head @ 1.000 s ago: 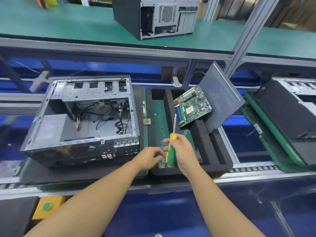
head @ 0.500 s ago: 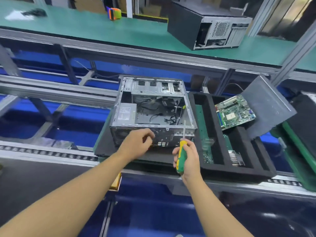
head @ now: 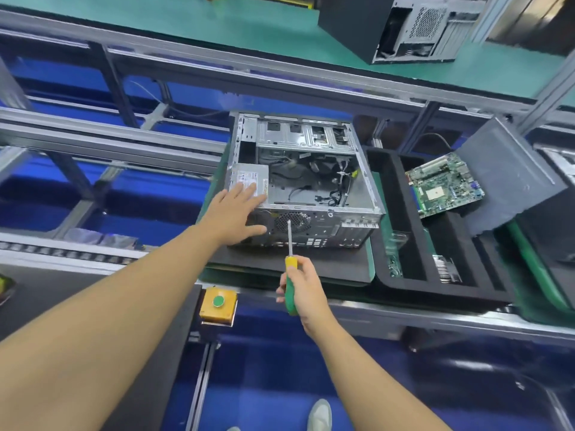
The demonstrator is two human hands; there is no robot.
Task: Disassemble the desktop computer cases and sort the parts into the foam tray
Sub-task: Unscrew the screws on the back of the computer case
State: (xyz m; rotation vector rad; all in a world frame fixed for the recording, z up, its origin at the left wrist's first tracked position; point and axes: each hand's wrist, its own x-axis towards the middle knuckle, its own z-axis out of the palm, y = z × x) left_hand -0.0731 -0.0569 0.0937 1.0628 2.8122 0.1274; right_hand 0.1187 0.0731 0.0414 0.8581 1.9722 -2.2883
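Observation:
An open desktop case (head: pixel 314 209) lies on its side on a dark mat, with loose cables inside and a grey power supply (head: pixel 249 178) in its near left corner. My left hand (head: pixel 235 214) lies flat with straight fingers over that corner, touching the power supply and the rear panel. My right hand (head: pixel 303 289) grips a green and yellow screwdriver (head: pixel 291 262), tip up in front of the rear fan grille. The black foam tray (head: pixel 401 213) to the right holds a green motherboard (head: pixel 443 185), a grey side panel (head: pixel 510 178) and small parts.
A second case (head: pixel 404 26) stands on the green upper shelf. Another case (head: pixel 560 194) lies at the far right edge. A yellow box with a green button (head: pixel 217 303) sits at the conveyor's front rail. Blue floor and metal rails lie to the left.
My left hand has gone from curled by the tray to flat on the case's power supply corner. My right hand moved the screwdriver from the tray to the case's rear. The view panned left.

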